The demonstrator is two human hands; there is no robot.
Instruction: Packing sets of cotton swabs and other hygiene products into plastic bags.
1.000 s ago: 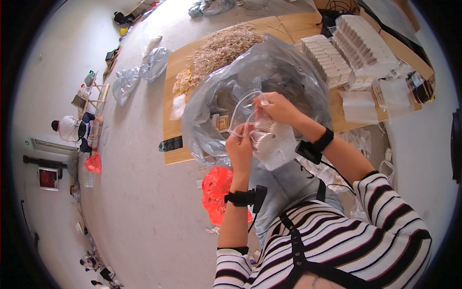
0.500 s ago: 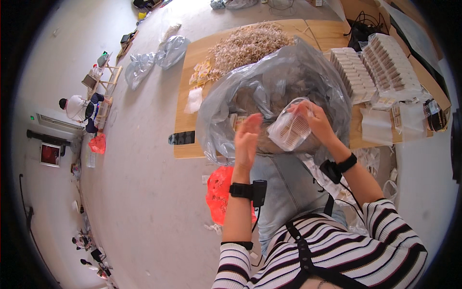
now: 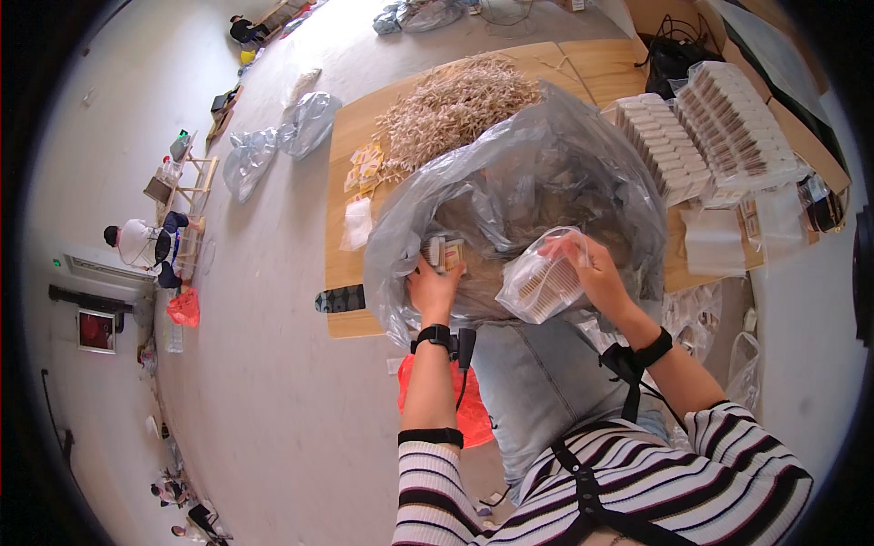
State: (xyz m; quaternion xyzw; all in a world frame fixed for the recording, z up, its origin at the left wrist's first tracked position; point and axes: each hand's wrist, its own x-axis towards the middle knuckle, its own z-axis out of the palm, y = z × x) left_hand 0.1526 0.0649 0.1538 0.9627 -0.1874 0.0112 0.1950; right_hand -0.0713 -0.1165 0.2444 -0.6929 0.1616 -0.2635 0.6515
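My right hand (image 3: 594,276) pinches the upper edge of a clear plastic bag (image 3: 543,284), which holds a row of thin brown sticks with pale ends, like cotton swabs. My left hand (image 3: 433,288) reaches into a big grey plastic sack (image 3: 414,196), its fingers closed around small white-and-tan packs (image 3: 446,254). The sack lies wide open on the wooden table (image 3: 350,314) in front of me, and its folds hide most of what is inside.
Loose swab-like sticks (image 3: 460,105) are heaped at the table's far side. Stacked packs (image 3: 733,127) stand at the right. Yellow-and-white packets (image 3: 364,168) lie at the left edge. A red bag (image 3: 464,409) is on the floor by my leg. Another person (image 3: 146,244) sits at far left.
My left hand, raised and apart from the packs before, has come down into the sack and closed on small packs. The clear bag in my right hand has dropped slightly.
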